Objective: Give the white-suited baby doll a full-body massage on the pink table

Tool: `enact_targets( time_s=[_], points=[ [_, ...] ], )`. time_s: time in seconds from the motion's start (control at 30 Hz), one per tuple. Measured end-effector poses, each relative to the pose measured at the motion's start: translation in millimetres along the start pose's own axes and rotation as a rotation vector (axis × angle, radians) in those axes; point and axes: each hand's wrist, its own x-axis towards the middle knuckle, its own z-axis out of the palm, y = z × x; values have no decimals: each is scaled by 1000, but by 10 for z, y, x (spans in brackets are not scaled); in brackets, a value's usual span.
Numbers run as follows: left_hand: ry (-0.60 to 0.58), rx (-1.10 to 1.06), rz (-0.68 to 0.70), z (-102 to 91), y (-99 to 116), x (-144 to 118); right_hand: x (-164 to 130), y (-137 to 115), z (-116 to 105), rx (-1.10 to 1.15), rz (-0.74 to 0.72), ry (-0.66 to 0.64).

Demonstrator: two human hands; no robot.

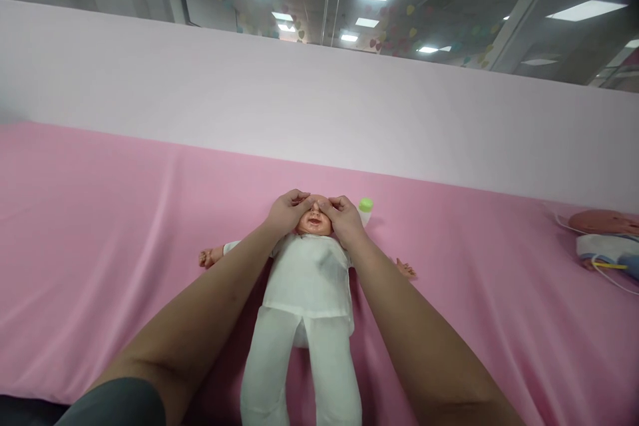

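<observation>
Doll (308,279) in white shirt and trousers, flat on its back on the pink-covered surface (100,233), head away from the camera, arms spread to either side. Left hand (285,212) and right hand (344,218) cupped against the two sides of its head, fingers curled over the brow, each grip loosely closed on the head. Just beyond the right hand, a green-capped bottle (366,208); far right, another doll (606,239) with tubing.
</observation>
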Motion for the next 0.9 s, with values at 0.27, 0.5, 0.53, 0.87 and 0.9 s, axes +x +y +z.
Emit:
enact_targets(
  time_s=[0.27, 0.5, 0.53, 0.87, 0.9],
  points=[
    [-6, -286, -88, -32, -175, 71, -74, -111, -119, 239, 298, -68],
    [-38, -396, -105, -44, -108, 4, -108, -132, -137, 261, 249, -133],
    [-43, -397, -102, -40, -96, -6, -119, -156, -118, 254, 242, -131],
    [68, -217, -108, 99, -81, 10, -94, -133, 75, 243, 154, -56],
    [79, -235, -104, 111, -84, 17, -85, -119, 83, 261, 151, -48]
  ],
)
